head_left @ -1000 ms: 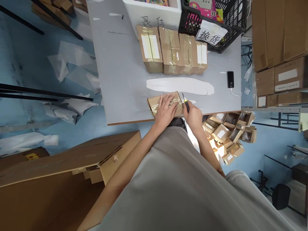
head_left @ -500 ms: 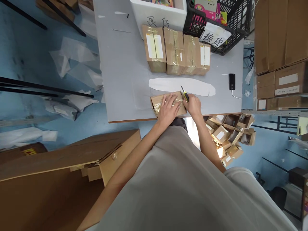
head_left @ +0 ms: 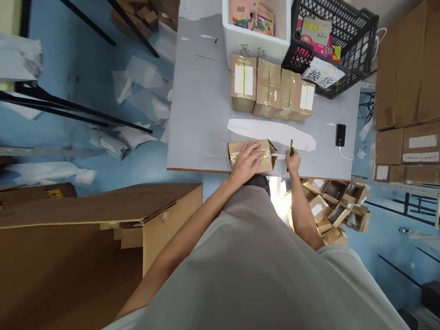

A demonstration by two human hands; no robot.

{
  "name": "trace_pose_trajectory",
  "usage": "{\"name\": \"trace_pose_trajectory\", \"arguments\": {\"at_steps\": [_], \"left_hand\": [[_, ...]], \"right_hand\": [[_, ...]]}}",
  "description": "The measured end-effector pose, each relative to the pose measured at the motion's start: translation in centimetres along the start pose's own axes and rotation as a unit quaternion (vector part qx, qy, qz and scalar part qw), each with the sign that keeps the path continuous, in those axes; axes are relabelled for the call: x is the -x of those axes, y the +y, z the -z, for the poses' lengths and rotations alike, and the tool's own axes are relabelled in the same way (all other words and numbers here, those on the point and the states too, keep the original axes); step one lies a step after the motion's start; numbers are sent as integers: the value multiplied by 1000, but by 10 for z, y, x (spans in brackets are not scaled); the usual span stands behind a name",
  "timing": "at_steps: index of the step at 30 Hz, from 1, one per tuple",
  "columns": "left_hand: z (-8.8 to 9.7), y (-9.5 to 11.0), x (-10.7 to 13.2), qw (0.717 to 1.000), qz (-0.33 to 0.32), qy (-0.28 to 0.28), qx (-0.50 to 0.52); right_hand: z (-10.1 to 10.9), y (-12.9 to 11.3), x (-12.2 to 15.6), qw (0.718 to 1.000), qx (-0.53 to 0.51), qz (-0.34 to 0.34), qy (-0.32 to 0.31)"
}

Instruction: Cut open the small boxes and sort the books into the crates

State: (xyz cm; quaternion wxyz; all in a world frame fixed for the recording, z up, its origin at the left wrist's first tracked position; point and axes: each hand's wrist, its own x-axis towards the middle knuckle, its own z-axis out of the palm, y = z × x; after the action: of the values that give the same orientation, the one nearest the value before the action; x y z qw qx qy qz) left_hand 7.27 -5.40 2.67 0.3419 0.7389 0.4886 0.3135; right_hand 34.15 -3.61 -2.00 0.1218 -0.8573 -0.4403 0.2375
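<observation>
A small taped cardboard box (head_left: 237, 149) lies near the table's front edge, its right end showing loose flaps. My left hand (head_left: 248, 159) rests on top of this box with fingers spread over the shiny tape. Just right of the box, my right hand (head_left: 293, 162) is closed around a yellow-and-black utility knife (head_left: 291, 149), which points away from me. A narrow white strip (head_left: 280, 156) shows between the box and my right hand; whether it touches either is unclear. Behind the box, a long white patch (head_left: 271, 132) marks the tabletop.
Several taped cartons (head_left: 244, 82) stand in a row further back on the grey table (head_left: 199, 114). Behind them are a white foam box (head_left: 256, 46) and a black crate (head_left: 330, 87). A phone (head_left: 340, 135) lies right. A large open carton (head_left: 172, 229) stands at left below.
My right hand has moved right with the knife, away from the box. The box's right end now shows parted flaps. My left hand stays on the box; the view has shifted.
</observation>
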Motion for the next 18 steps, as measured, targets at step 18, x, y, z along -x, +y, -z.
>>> {"name": "trace_pose_trajectory", "arguments": {"at_steps": [18], "left_hand": [[-4,-150,48,831,488,70,259]], "right_hand": [[1,-68,82,981,-76,176,-32]]}}
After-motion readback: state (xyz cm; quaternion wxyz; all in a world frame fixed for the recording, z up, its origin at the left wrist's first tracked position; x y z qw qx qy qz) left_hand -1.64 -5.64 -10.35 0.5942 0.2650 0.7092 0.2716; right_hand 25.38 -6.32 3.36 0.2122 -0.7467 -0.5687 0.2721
